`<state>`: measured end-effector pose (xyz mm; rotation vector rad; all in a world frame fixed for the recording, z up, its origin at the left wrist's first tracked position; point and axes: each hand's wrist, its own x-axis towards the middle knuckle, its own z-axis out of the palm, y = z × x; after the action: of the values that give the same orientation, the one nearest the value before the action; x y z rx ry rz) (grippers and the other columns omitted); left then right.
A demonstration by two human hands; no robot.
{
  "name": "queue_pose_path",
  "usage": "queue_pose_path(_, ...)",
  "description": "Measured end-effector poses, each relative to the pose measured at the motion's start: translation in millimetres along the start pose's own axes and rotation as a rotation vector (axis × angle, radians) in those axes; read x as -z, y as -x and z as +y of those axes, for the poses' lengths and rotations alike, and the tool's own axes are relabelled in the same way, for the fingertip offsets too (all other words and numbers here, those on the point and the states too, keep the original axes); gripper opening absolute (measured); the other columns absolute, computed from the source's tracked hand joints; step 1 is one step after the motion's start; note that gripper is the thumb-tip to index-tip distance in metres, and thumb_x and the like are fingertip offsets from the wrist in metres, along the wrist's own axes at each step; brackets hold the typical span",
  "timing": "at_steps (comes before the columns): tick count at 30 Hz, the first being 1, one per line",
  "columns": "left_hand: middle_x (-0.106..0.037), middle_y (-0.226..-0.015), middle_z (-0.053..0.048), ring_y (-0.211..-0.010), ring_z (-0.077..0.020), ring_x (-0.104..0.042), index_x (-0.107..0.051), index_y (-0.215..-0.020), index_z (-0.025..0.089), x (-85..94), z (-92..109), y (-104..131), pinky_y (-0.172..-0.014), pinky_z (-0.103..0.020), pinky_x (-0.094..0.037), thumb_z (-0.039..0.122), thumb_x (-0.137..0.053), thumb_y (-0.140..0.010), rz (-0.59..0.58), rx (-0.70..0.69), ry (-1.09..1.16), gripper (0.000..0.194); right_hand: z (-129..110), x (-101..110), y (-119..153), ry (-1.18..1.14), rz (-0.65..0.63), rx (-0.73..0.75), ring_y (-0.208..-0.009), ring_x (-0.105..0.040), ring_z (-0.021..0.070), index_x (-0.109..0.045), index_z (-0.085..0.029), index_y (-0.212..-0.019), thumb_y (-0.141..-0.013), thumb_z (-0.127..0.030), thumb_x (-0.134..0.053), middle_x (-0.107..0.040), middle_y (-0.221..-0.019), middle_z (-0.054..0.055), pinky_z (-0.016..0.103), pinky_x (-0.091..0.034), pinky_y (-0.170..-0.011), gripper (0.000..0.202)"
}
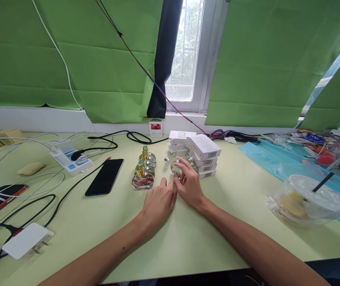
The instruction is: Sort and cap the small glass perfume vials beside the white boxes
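My right hand (pixel 190 183) has its curved fingers on a clear glass bottle (pixel 175 170), which looks like a perfume bottle and is partly hidden by them. Close against its thumb rests my left hand (pixel 159 196), fingers curled inward; whatever they hold, if anything, is hidden. Just behind the hands a small silver cap (pixel 166 161) stands on the table. To the left, a row of perfume bottles (pixel 143 180) with gold caps runs away from me. More clear glass shows behind my right hand, beside a stack of white boxes (pixel 206 153).
A second pile of white boxes (pixel 181 137) stands behind. On the left lie a black phone (pixel 104 177), a power strip (pixel 70 159), a white charger (pixel 28 240) and loose cables. A bagged plastic cup (pixel 302 194) with a straw stands right, near blue sheeting (pixel 265 159).
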<state>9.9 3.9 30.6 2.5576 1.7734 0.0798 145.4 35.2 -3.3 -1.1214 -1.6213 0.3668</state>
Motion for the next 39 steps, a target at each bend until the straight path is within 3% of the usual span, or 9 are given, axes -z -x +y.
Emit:
queue_pose_path(5, -0.057, -0.107, -0.010, -0.081, -0.0243, -0.070, -0.055, -0.118, 0.017, 2.7, 1, -1, -0.058, -0.030, -0.045, 0.027, -0.037, -0.102, 0.034, 0.010, 0.015, 0.026, -3, 1, 0, -0.027, 0.011, 0.028, -0.051, -0.050, 0.0077, -0.066, -0.021, -0.114, -0.086, -0.017, -0.055, -0.058, -0.142, 0.013, 0.031, -0.055, -0.060, 0.030)
queue_pose_path(8, -0.056, -0.114, -0.012, -0.084, -0.0243, -0.070, -0.049, -0.125, 0.016, 5.7, 3, -1, -0.059, -0.031, -0.046, 0.027, -0.038, -0.102, 0.067, 0.048, 0.064, 0.028, -5, 1, 0, -0.055, 0.020, 0.033, -0.050, -0.048, 0.0072, -0.062, -0.021, -0.122, -0.085, -0.016, -0.055, -0.062, -0.134, 0.012, 0.029, -0.054, -0.059, 0.039)
queue_pose_path(11, -0.054, -0.124, -0.014, -0.082, -0.0229, -0.070, -0.037, -0.139, 0.017, 3.7, 2, 0, -0.060, -0.031, -0.049, 0.027, -0.042, -0.100, 0.124, 0.059, 0.114, 0.040, -5, 1, 0, -0.061, 0.011, -0.001, -0.049, -0.048, 0.0089, -0.057, -0.020, -0.130, -0.084, -0.018, -0.056, -0.071, -0.101, 0.006, 0.027, -0.050, -0.057, 0.046)
queue_pose_path(13, -0.050, -0.132, -0.016, -0.082, -0.0220, -0.070, -0.027, -0.146, 0.018, -0.7, -1, 0, -0.060, -0.032, -0.050, 0.027, -0.044, -0.099, 0.176, 0.044, 0.140, 0.051, -5, 1, 1, -0.066, -0.001, -0.022, -0.049, -0.047, 0.0104, -0.058, -0.019, -0.131, -0.085, -0.019, -0.056, -0.065, -0.077, 0.000, 0.026, -0.047, -0.054, 0.046)
queue_pose_path(15, -0.047, -0.137, -0.017, -0.083, -0.0221, -0.070, -0.017, -0.151, 0.020, -5.6, -3, 0, -0.060, -0.032, -0.051, 0.029, -0.045, -0.099, 0.221, 0.036, 0.169, 0.061, -5, 1, 1, -0.071, -0.008, -0.026, -0.049, -0.046, 0.0112, -0.059, -0.020, -0.129, -0.086, -0.020, -0.056, -0.058, -0.066, -0.004, 0.026, -0.045, -0.054, 0.044)
queue_pose_path(19, -0.043, -0.142, -0.020, -0.081, -0.0217, -0.070, -0.004, -0.156, 0.023, -10.8, -7, -2, -0.059, -0.032, -0.051, 0.032, -0.045, -0.098, 0.245, 0.016, 0.229, 0.072, -7, 2, 1, -0.086, -0.008, -0.017, -0.052, -0.046, 0.0108, -0.061, -0.020, -0.127, -0.087, -0.020, -0.055, -0.062, -0.072, -0.002, 0.026, -0.045, -0.057, 0.041)
queue_pose_path(24, -0.044, -0.142, -0.020, -0.080, -0.0214, -0.070, -0.006, -0.156, 0.022, -10.1, -8, -3, -0.058, -0.031, -0.050, 0.030, -0.044, -0.098, 0.247, 0.009, 0.271, 0.070, -9, 3, 2, -0.090, 0.027, -0.011, -0.051, -0.044, 0.0108, -0.058, -0.019, -0.129, -0.090, -0.021, -0.051, -0.064, -0.074, -0.001, 0.026, -0.044, -0.056, 0.040)
queue_pose_path(29, -0.047, -0.140, -0.019, -0.086, -0.0231, -0.071, -0.010, -0.155, 0.023, -9.2, -6, -2, -0.061, -0.030, -0.050, 0.029, -0.047, -0.097, 0.245, 0.029, 0.269, 0.069, -9, 3, 1, -0.117, 0.136, -0.095, -0.045, -0.040, 0.0057, -0.051, -0.021, -0.125, -0.090, -0.021, -0.050, -0.068, -0.117, 0.008, 0.025, -0.041, -0.051, 0.035)
queue_pose_path(39, -0.045, -0.146, -0.018, -0.091, -0.0252, -0.072, -0.011, -0.154, 0.026, -10.2, -6, -4, -0.064, -0.032, -0.053, 0.031, -0.051, -0.097, 0.256, 0.016, 0.308, 0.070, -4, 2, -2, -0.002, 0.148, -0.203, -0.051, -0.046, 0.0094, -0.054, -0.020, -0.117, -0.096, -0.034, -0.049, -0.066, -0.098, 0.004, 0.026, -0.042, -0.057, 0.026)
